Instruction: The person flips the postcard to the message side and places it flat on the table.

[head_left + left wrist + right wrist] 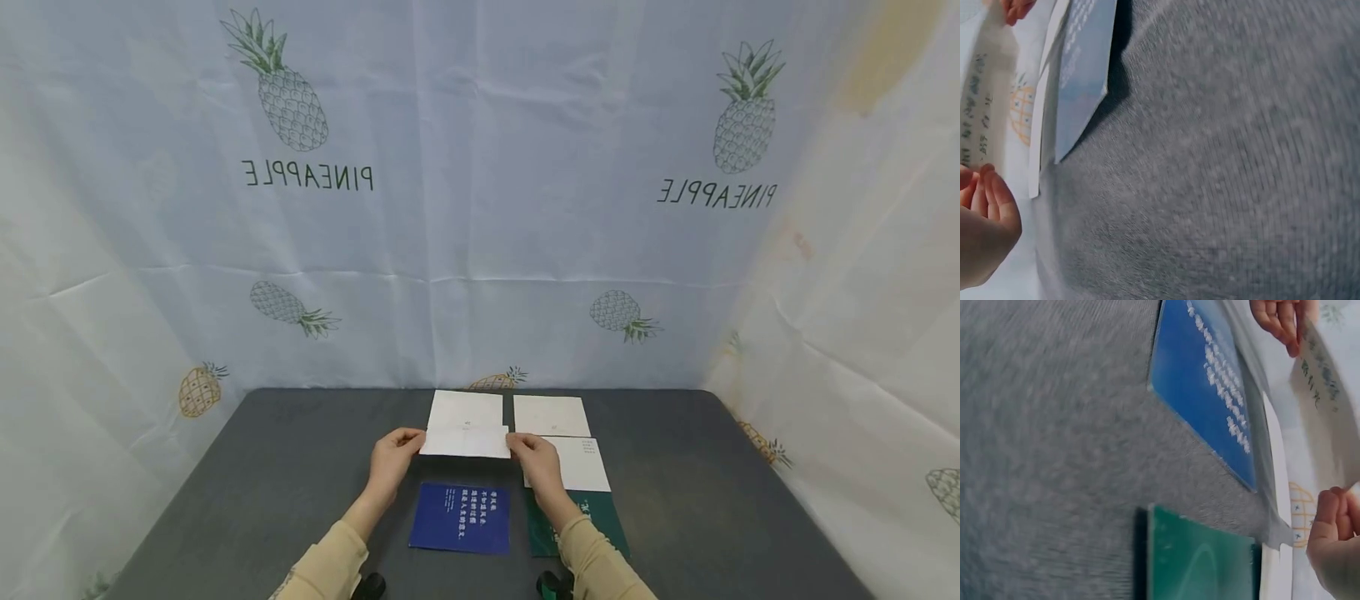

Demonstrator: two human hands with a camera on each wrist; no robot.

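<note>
A white card (465,442) is held up above the table between both hands. My left hand (394,461) pinches its left edge, and my right hand (536,462) pinches the right edge. Dark writing runs in lines on the face of this card (985,112) turned towards the wrist cameras. On the table below it lies a blue card (429,529) with white characters. Just behind the held card is another white card (468,406), its near part hidden.
To the right lie a far white card (551,414), a nearer white card (585,467) with small print, and a green card (603,525) partly behind the right forearm. The dark grey table (300,483) meets a pineapple-print curtain (465,208) at its back edge.
</note>
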